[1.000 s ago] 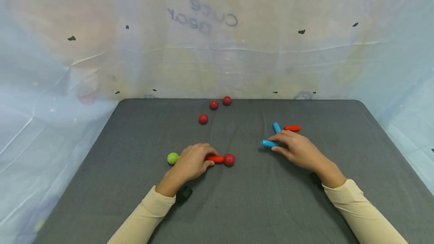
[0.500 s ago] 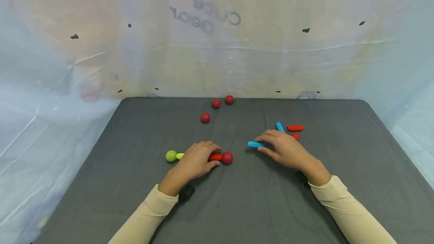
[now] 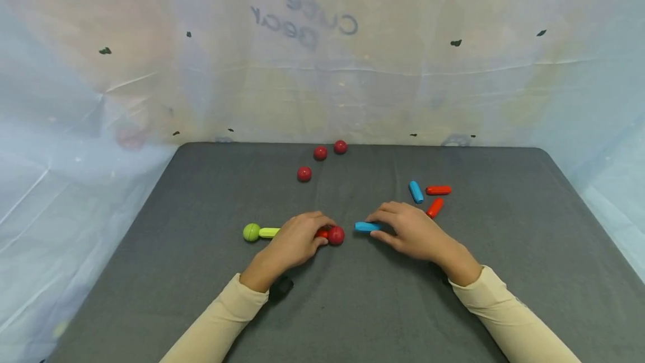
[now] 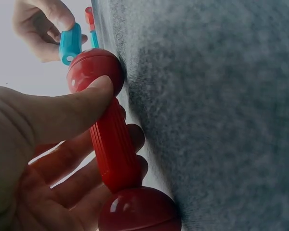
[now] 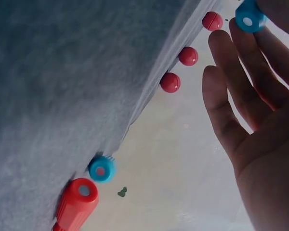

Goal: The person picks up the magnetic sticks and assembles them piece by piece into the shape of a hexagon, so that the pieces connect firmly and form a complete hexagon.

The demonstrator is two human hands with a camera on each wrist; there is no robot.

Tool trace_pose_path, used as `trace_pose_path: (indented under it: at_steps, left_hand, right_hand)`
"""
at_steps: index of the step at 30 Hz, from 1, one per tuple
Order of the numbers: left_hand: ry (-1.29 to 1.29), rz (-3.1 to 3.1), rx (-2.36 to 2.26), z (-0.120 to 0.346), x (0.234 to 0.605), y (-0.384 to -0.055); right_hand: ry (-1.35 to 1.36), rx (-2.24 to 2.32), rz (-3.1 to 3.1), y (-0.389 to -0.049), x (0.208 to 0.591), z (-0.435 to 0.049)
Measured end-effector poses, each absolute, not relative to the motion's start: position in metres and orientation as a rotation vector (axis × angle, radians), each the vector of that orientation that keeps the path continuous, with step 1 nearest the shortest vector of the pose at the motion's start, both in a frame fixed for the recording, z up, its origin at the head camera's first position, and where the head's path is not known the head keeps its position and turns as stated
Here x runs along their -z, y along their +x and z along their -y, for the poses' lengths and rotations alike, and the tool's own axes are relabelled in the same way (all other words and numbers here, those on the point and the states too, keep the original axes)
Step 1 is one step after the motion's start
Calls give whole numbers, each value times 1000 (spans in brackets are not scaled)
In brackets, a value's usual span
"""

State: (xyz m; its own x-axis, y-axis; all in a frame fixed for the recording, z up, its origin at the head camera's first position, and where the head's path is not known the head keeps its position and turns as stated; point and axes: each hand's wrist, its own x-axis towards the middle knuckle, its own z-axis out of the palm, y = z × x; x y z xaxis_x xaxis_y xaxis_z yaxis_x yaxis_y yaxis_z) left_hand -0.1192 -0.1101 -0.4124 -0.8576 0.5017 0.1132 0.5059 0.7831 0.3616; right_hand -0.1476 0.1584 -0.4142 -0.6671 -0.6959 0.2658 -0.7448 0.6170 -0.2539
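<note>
In the head view, my left hand (image 3: 297,242) grips a red plastic rod (image 4: 115,151), its thumb on the red ball (image 3: 336,235) at the rod's right end. The left wrist view shows another red ball (image 4: 140,210) at the opposite end. A lime rod (image 3: 269,232) and a green ball (image 3: 251,232) lie in line to the left; my hand covers the middle of this row. Between thumb and fingertips, my right hand (image 3: 410,232) pinches a blue rod (image 3: 366,227), whose free end points at the right-end red ball with a small gap between them.
Three loose red balls, the nearest one a red ball (image 3: 304,173), sit towards the far edge of the grey cloth-covered table (image 3: 322,312). Beyond my right hand lie a blue rod (image 3: 416,191), a red rod (image 3: 438,190) and another red rod (image 3: 435,207). A pale sheet (image 3: 383,94) hangs behind.
My right hand has carried the blue rod left and slightly nearer, uncovering a red rod behind it. My left hand has shifted a little right along the row, exposing the lime rod.
</note>
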Motion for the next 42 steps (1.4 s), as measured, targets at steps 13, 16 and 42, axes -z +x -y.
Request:
trace_pose_path:
  at_steps: [13, 16, 42]
  left_hand:
    - [-801, 2967, 625, 110, 411, -118]
    - [-804, 2965, 623, 110, 411, -118]
    - [-896, 2958, 648, 104, 410, -112]
  right_hand:
    - [1241, -491, 2695, -140, 418, -150]
    - [1235, -484, 2701, -139, 418, -149]
    - [1277, -511, 2717, -134, 414, -144]
